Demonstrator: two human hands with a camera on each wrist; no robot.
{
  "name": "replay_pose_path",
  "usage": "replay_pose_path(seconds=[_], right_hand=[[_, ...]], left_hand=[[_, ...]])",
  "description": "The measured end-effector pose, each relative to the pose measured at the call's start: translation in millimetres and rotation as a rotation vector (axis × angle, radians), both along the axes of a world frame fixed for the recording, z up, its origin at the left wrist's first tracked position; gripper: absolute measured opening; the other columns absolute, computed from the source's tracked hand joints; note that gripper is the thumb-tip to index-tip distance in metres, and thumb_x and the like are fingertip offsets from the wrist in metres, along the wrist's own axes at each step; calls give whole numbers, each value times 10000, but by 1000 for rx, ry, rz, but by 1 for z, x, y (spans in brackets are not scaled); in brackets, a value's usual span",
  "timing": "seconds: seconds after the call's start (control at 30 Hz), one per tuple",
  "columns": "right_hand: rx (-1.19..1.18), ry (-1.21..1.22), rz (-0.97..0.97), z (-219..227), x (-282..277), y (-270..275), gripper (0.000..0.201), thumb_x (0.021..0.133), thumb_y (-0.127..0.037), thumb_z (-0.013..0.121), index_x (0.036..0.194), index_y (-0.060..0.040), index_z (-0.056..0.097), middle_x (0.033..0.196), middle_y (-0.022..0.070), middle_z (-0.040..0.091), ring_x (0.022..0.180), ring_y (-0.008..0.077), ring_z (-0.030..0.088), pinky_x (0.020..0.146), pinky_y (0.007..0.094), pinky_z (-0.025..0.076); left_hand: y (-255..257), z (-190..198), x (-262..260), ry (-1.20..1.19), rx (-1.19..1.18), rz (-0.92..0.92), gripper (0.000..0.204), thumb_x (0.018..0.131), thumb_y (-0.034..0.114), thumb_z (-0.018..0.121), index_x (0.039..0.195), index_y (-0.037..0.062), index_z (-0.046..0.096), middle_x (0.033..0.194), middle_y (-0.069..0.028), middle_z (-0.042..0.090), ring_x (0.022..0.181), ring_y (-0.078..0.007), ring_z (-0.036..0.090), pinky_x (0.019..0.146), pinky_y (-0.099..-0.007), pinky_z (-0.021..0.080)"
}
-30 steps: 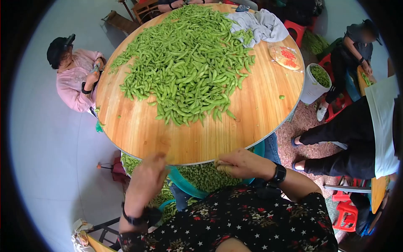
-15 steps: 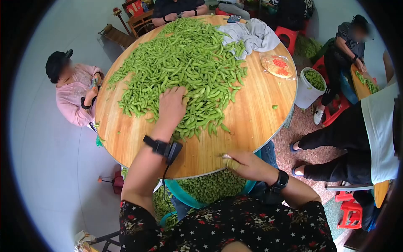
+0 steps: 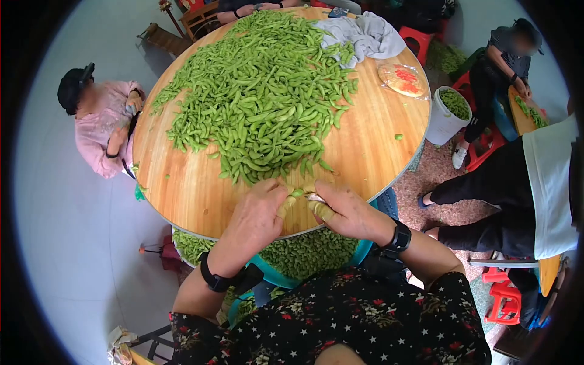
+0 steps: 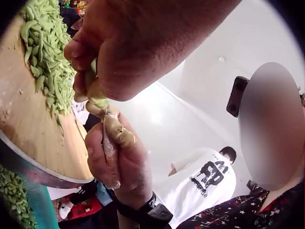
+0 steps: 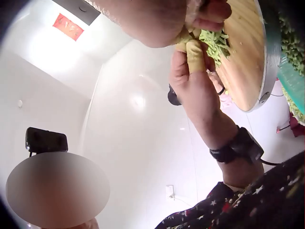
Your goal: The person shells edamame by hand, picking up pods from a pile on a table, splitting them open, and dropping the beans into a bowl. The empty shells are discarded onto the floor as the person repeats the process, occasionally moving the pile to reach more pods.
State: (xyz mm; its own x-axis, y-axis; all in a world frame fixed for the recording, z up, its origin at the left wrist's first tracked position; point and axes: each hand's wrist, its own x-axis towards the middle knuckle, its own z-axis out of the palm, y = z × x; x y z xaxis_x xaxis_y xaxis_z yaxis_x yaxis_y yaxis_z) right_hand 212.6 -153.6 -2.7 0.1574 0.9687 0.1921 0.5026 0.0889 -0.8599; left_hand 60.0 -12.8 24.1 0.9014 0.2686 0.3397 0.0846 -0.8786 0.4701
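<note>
Near the front edge of the round wooden table (image 3: 377, 170), my left hand (image 3: 255, 210) pinches a green soybean pod (image 3: 297, 193) between thumb and fingers. Facing it closely, my right hand (image 3: 348, 212) grips a small shiny, pale object (image 3: 314, 198), whose kind I cannot tell. Yellowish covers wrap some fingers of both hands. In the left wrist view the hands meet at the pod (image 4: 100, 102), and my left hand hides part of it. Beyond them a large heap of soybean pods (image 3: 261, 115) spreads over the table. Below the edge sits a teal basin (image 3: 271, 272) of shelled beans (image 3: 313, 252).
A grey cloth (image 3: 377, 36) and a bagged round item with red pieces (image 3: 403, 80) lie at the table's far right. A white bucket (image 3: 443, 126) of green pods stands beyond the right edge. Other people sit or stand around, one in pink (image 3: 106, 131) at the left.
My left hand reached forward to the pod heap half a second ago and has come back with a pod to meet my right hand. Both hands are now together over the table's front edge.
</note>
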Motion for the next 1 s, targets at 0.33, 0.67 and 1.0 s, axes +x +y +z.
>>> replay_pose_path(seconds=[0.33, 0.67, 1.0], right_hand=[[-76, -480, 45, 12, -11, -5, 210, 823, -61, 517, 1011, 1, 448, 697, 241, 563, 657, 447, 570, 579, 498, 456], [-635, 601, 299, 8, 25, 1, 173, 968, -253, 439, 977, -103, 524, 671, 23, 574, 427, 73, 467, 358, 233, 336], [-218, 1093, -131, -17, -6, 6, 144, 970, -213, 462, 909, -93, 513, 636, 6, 523, 394, 70, 424, 323, 209, 293]], left_hand=[[-23, 6, -11, 243, 51, 30, 73, 787, 24, 597, 835, -16, 559, 783, -191, 532, 725, -405, 548, 626, -465, 453], [-13, -22, -11, 32, 93, -171, 211, 654, -43, 582, 860, -3, 558, 789, -141, 540, 744, -336, 571, 609, -413, 484], [-24, -37, 6, -174, 374, 21, 292, 629, -19, 603, 919, -30, 564, 1003, -193, 574, 797, -325, 573, 652, -380, 508]])
